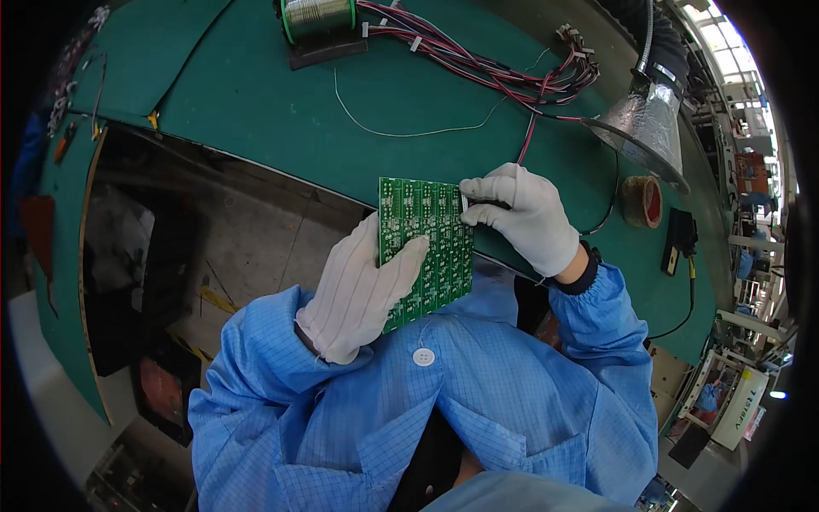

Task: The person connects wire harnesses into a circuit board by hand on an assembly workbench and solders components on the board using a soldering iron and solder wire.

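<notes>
A green circuit board panel (444, 247), covered in repeating rows of small solder pads, is tilted up in front of my chest. My left hand (363, 290), in a white striped glove, grips the panel's left side with the thumb across its face. At the upper right edge of the panel, my gloved right hand (525, 213) is closed in a pinch. A red and black wire lead (527, 141) runs from the table into this hand, and a small white piece shows by the fingertips. The fingers partly hide what they hold.
On the green bench mat (247, 111) are a solder wire spool (320, 19) on a stand, a bundle of wire harnesses (486, 68) and a loose solder strand. To the right are a foil-covered fume hood (644, 128), a tape roll (641, 201) and a black corded device (680, 235).
</notes>
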A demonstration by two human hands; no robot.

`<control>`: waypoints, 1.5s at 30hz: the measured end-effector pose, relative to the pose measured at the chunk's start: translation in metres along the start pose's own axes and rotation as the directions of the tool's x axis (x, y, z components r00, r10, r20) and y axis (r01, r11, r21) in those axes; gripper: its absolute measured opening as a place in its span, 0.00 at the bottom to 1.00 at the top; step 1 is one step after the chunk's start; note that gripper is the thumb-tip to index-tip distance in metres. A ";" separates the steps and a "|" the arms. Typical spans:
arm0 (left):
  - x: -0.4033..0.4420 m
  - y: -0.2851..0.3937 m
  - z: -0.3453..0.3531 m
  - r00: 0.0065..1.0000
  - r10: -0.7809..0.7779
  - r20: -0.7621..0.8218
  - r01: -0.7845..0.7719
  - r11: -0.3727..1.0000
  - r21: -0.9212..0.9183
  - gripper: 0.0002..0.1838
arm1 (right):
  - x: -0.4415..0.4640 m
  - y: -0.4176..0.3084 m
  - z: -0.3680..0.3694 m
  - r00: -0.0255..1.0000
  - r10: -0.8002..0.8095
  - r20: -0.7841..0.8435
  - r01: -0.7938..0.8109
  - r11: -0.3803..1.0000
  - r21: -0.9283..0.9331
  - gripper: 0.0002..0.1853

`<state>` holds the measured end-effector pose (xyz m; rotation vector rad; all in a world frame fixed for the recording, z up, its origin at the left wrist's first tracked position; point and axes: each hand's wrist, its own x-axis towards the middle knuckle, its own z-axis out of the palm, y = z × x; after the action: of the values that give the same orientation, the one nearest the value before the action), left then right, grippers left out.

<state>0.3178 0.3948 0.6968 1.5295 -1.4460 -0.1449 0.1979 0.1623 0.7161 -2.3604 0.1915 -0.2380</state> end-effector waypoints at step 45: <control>0.009 0.012 -0.009 0.880 -0.421 0.221 0.471 0.834 -0.288 0.16 | -0.002 -0.002 0.000 0.999 0.051 0.011 -0.051 0.998 -0.036 0.18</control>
<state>0.3179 0.3951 0.7144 1.5675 -1.0753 -0.7667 0.1963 0.1637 0.7171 -2.3886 0.2516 -0.1968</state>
